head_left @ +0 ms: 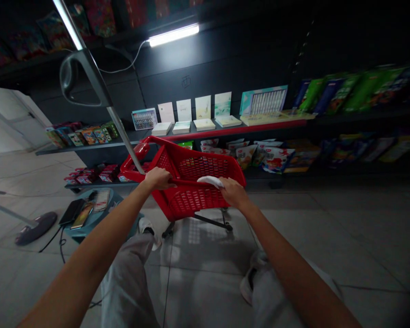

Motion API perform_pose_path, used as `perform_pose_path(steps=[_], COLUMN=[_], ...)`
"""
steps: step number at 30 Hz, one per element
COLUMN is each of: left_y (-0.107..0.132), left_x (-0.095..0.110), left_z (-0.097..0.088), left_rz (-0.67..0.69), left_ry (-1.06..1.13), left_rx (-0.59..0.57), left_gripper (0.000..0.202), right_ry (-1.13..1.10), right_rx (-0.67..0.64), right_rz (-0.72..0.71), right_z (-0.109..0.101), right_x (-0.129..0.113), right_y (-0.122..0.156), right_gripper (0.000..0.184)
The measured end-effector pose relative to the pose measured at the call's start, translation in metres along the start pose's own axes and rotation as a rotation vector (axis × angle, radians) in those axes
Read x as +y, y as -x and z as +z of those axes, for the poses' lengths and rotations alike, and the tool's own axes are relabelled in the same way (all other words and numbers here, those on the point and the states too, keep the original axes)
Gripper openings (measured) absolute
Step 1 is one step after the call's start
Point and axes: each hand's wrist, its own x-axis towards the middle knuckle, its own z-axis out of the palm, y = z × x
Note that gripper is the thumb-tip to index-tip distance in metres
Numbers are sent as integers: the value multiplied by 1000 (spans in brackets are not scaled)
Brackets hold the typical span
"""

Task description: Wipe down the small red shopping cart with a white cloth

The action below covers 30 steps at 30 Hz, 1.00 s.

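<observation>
A red plastic shopping basket [191, 171] on a wheeled frame stands on the tiled floor in front of me. My left hand [159, 178] is closed round its near rim, just where the grey telescopic handle [85, 77] rises up to the left. My right hand [233, 192] presses a white cloth [210, 181] against the same rim, fingers closed on it. The basket looks empty inside.
Dark shelves [232, 130] behind the basket carry books, card sets and snack bags. A low round stool [89, 214] at left holds phones. A fan base [36, 228] and cables lie on the floor at far left. My knees and shoes show below.
</observation>
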Motion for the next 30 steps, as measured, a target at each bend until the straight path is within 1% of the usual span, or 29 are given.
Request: perform_pose_path(steps=[4, 8, 12, 16, 19, 22, 27, 29, 30], left_y=[4, 8, 9, 11, 15, 19, 23, 24, 25], left_x=[-2, -4, -8, -11, -11, -12, -20, -22, -22], left_z=[1, 1, 1, 5, 10, 16, 26, 31, 35], left_rz=[-6, -20, -19, -18, -66, -88, 3, -37, -82], left_ry=[2, 27, 17, 5, 38, 79, 137, 133, 122], left_rx=[14, 23, 7, 5, 15, 61, 185, 212, 222], left_gripper=[64, 54, 52, 49, 47, 44, 36, 35, 35], right_ry=[-30, -74, -105, -139, -126, -108, -93, -102, -113], right_rx=[-31, -84, -109, -122, -144, -157, -158, -169, -177], right_rz=[-18, 18, 50, 62, 91, 106, 93, 94, 97], right_z=[-6, -12, -17, -17, -15, -13, -10, -9, -8], right_x=[5, 5, 4, 2, -1, -6, -16, -21, -23], right_y=[7, 12, 16, 15, 11, 8, 6, 5, 4], right_gripper=[34, 34, 35, 36, 38, 41, 44, 45, 45])
